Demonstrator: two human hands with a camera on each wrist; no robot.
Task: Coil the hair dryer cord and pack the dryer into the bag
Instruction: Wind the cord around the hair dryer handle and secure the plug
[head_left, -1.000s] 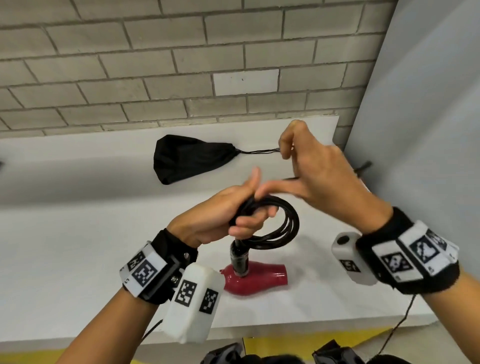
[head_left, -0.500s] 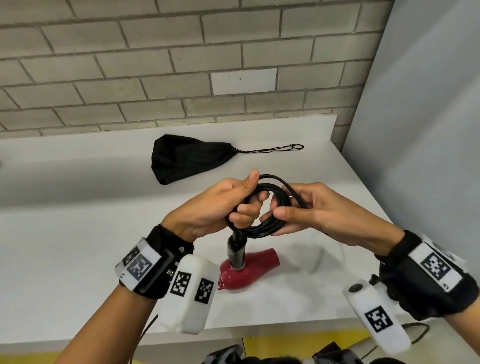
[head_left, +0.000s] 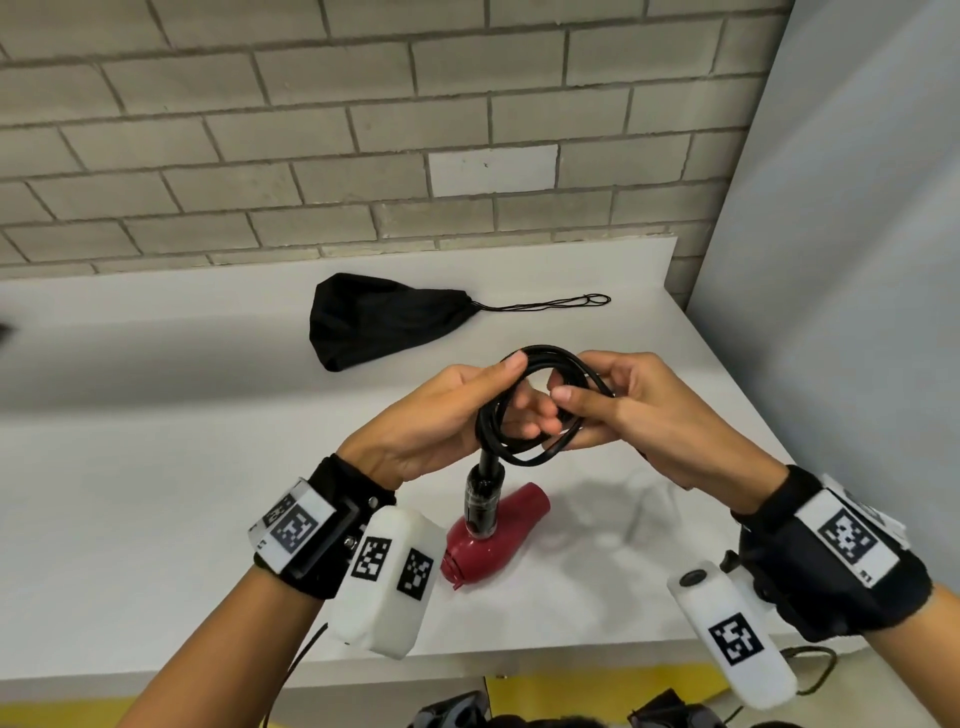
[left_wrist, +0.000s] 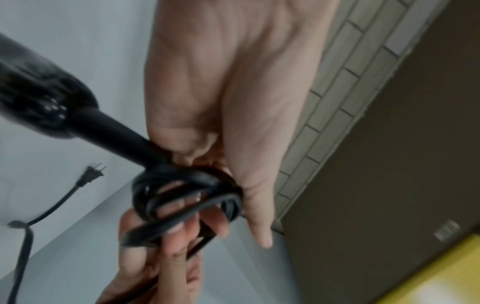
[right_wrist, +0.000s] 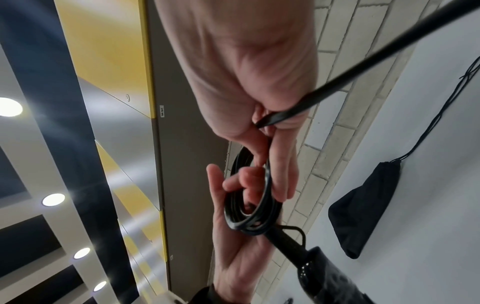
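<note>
A red hair dryer (head_left: 498, 535) lies on the white table (head_left: 156, 493), its black handle (head_left: 485, 496) pointing up. From the handle the black cord rises into a small coil (head_left: 524, 452) of several loops. My left hand (head_left: 519, 395) grips the coil's left side, thumb on top. My right hand (head_left: 576, 384) pinches a strand at the coil's right side. In the right wrist view the loose cord (right_wrist: 389, 49) runs away from my right hand (right_wrist: 272, 164). The plug (left_wrist: 91, 174) shows in the left wrist view, beyond the coil (left_wrist: 182, 185). A black drawstring bag (head_left: 379, 319) lies flat behind my hands.
The bag's drawstring (head_left: 545, 304) trails right along the table toward a grey panel (head_left: 831, 260) that bounds the table's right side. A brick wall (head_left: 363, 130) stands behind. The table's front edge (head_left: 519, 670) runs just under my wrists.
My right hand came down from its raised spot and laid another loop on the coil. Both hands now meet at the coil, above the dryer.
</note>
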